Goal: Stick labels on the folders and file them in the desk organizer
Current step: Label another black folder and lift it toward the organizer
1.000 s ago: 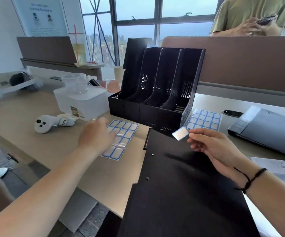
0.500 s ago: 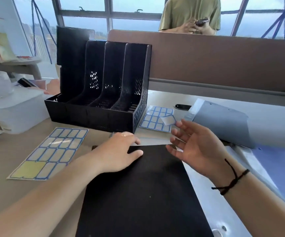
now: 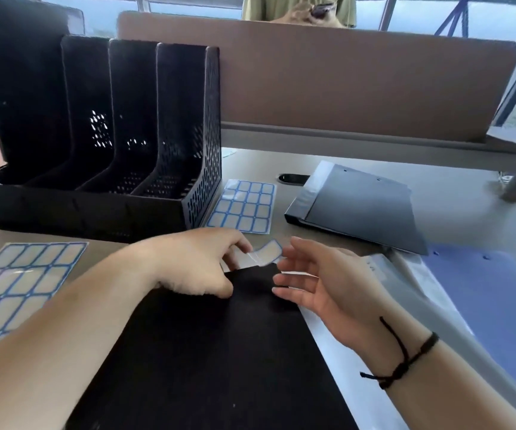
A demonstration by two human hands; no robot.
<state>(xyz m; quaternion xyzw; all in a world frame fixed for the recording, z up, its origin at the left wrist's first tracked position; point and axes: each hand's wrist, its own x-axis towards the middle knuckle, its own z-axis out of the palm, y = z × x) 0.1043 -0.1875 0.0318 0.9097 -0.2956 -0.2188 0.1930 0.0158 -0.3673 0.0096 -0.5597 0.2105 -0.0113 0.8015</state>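
Note:
A black folder [image 3: 219,352] lies flat on the desk in front of me. At its far edge, my left hand [image 3: 197,262] pinches the left end of a blue-bordered label [image 3: 267,254], which curls just above the folder's top edge. My right hand [image 3: 321,283] hovers at the label's right end with fingers spread, a fingertip at or touching it. The black desk organizer [image 3: 210,135] with several upright slots stands at the back left; a dark folder fills its leftmost slot.
One label sheet [image 3: 18,283] lies at the left, another [image 3: 244,209] beside the organizer. A dark grey folder [image 3: 362,209] and a blue folder [image 3: 498,305] lie at the right. A brown partition [image 3: 343,82] borders the desk, with a person [image 3: 297,7] behind it.
My left hand moved from the left label sheet onto the black folder and took the label's end. My right hand brought the label down to the folder's top edge and spread its fingers.

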